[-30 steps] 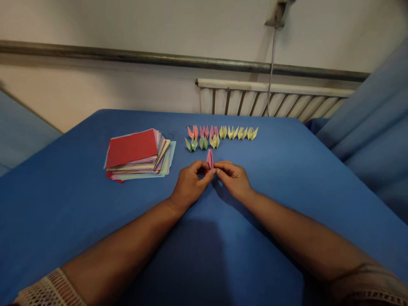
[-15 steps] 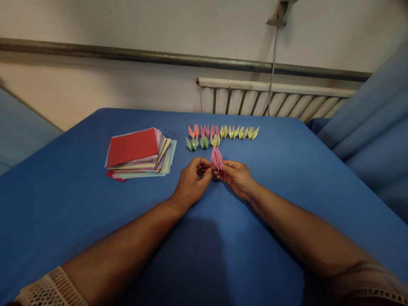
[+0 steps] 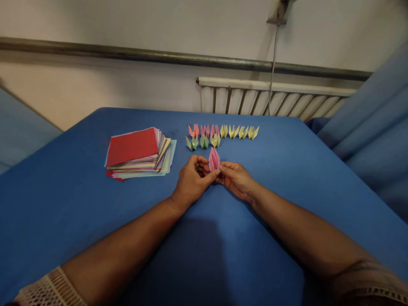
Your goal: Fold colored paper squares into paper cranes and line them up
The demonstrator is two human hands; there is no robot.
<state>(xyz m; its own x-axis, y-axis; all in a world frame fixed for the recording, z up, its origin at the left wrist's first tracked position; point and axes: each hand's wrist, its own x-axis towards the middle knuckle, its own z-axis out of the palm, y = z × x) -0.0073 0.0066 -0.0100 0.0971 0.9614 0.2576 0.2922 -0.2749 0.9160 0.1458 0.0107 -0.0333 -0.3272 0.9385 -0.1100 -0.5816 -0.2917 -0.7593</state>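
A pink folded paper piece (image 3: 214, 160) stands upright between my two hands, its layers pointing up. My left hand (image 3: 195, 177) is closed on its lower left side, with the thumb across the bottom. From the other side, my right hand (image 3: 236, 177) pinches its lower right edge between thumb and fingers. Just beyond it are folded paper cranes in two rows: a yellow crane (image 3: 215, 140) and green cranes (image 3: 192, 143) in the nearer one, and pink, orange and yellow cranes (image 3: 233, 132) in the farther one. Some fingertips are hidden behind the paper.
A thick stack of coloured paper sheets (image 3: 134, 148), red on top, lies to the left on the blue-covered table (image 3: 270, 170). Behind the table are a wall rail (image 3: 159, 57) and a radiator (image 3: 248, 85). Blue curtains (image 3: 376, 114) hang at the right.
The pink folded paper has shifted slightly left and turned a little. My left thumb has moved right onto its base, and the left hand now grips it along with the right.
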